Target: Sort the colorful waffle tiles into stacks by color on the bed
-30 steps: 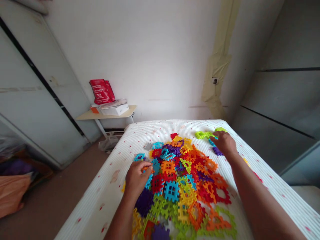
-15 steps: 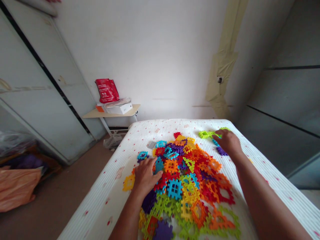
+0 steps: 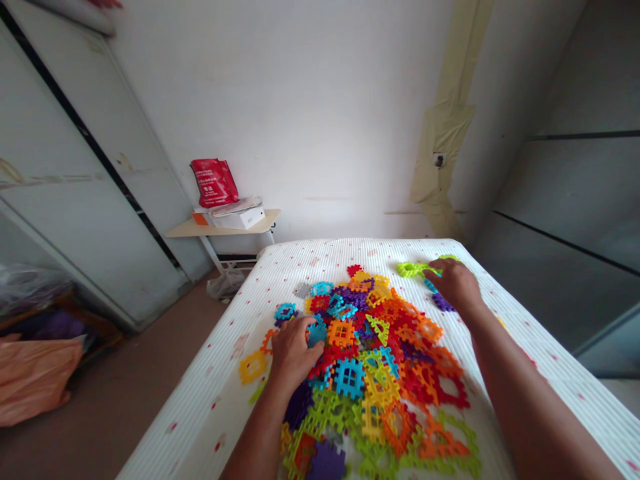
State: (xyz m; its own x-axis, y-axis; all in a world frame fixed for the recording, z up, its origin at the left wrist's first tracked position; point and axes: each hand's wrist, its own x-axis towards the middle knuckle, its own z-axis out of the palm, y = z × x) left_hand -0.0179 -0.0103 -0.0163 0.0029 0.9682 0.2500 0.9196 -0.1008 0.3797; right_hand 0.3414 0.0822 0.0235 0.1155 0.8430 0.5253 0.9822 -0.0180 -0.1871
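A heap of colourful plastic waffle blocks point(image 3: 367, 373) lies spread across the middle of a bed point(image 3: 220, 407) with a white, red-flecked cover, as a person reaches into it with both bare hands. The person's left hand point(image 3: 295, 353) is at the near-left edge of the heap, its fingers point(image 3: 306, 331) spread downward against a blue block point(image 3: 317, 332); whether they are gripping it or merely resting on it cannot be told. The right hand point(image 3: 455, 285) is beyond the heap's far-right edge, its fingers point(image 3: 439, 280) curled downward just beside a lime-green block point(image 3: 413, 269), a teal block point(image 3: 430, 285) and a purple block point(image 3: 443, 302); they look loosely bent, but the hand hides whether they hold anything. A yellow block point(image 3: 253, 367) lies apart on the cover, left of the heap. Most of the blocks remain in one mixed mass of red, orange, green, yellow, blue and purple, with no sorted groups of colour in view and only those few pieces lying outside it. Beyond the bed, a small bench point(image 3: 183, 231) against the wall carries a red bag point(image 3: 214, 183) and a white box point(image 3: 239, 218), while an orange plastic bag point(image 3: 33, 380) sits on the floor point(image 3: 125, 393) to the left.
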